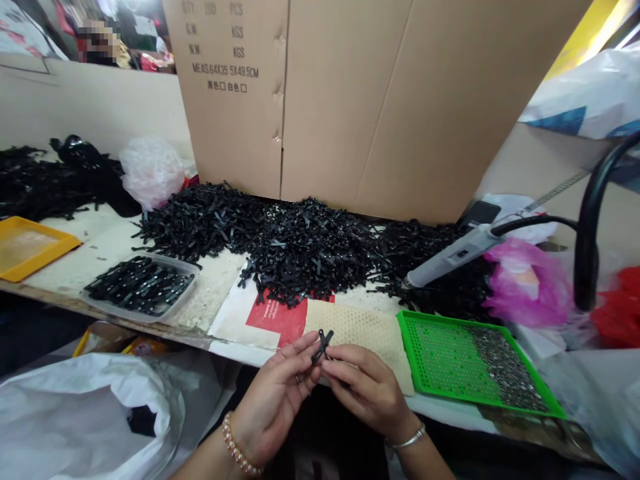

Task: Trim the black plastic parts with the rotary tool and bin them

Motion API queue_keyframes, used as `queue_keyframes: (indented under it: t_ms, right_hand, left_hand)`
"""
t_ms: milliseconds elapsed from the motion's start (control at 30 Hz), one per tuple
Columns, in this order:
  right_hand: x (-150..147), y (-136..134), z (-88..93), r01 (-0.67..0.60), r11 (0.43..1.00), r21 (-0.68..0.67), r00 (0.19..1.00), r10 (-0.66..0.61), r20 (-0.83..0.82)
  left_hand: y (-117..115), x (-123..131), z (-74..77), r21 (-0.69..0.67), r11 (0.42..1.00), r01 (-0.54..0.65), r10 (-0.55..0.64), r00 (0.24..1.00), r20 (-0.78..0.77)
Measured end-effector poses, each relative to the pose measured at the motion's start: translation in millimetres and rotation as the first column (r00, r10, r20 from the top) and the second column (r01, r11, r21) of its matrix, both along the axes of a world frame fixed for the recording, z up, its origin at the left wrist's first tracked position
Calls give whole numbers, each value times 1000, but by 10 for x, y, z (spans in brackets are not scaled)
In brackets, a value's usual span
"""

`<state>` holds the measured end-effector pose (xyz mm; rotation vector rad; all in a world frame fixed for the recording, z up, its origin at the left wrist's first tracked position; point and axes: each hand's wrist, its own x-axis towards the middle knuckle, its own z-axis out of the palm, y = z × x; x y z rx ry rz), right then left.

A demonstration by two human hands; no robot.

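My left hand (277, 393) and my right hand (367, 387) meet at the table's front edge, both pinching one small black plastic piece (321, 345) between their fingertips. The piece sticks up between the two hands. Just behind them lies a beige perforated mat (365, 327). A large heap of the same black pieces (300, 243) spreads across the table beyond it.
A green tray (440, 353) with small metal parts sits at right. A clear tray of black pieces (143, 287) and a yellow tray (30, 243) sit at left. A grey handheld tool (450, 257), pink bag (530, 280), cardboard box (350, 100) and white bag (75, 413) surround the spot.
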<state>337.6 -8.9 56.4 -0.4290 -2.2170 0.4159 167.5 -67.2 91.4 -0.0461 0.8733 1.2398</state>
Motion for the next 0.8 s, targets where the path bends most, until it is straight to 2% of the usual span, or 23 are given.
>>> queue_keyframes:
  t_ms: [200, 400, 567, 700, 800]
  right_hand:
    - [41, 28, -24, -21, 1000, 23, 999, 20, 41]
    - [54, -25, -71, 7, 999, 51, 998, -10, 62]
    - [65, -61, -16, -48, 997, 58, 992, 41, 118]
    - [56, -58, -23, -15, 998, 59, 994, 8, 112]
    - [36, -55, -122, 3, 998, 61, 996, -8, 89]
  left_hand:
    - [34, 1, -19, -8, 1000, -19, 18, 996, -88]
    - [0, 48, -42, 50, 998, -35, 44, 983, -177]
    - [18, 75, -104, 65, 998, -26, 42, 966, -257]
    - [51, 93, -134, 54, 998, -41, 53, 968, -244]
    - [89, 65, -177, 31, 999, 36, -30, 985, -173]
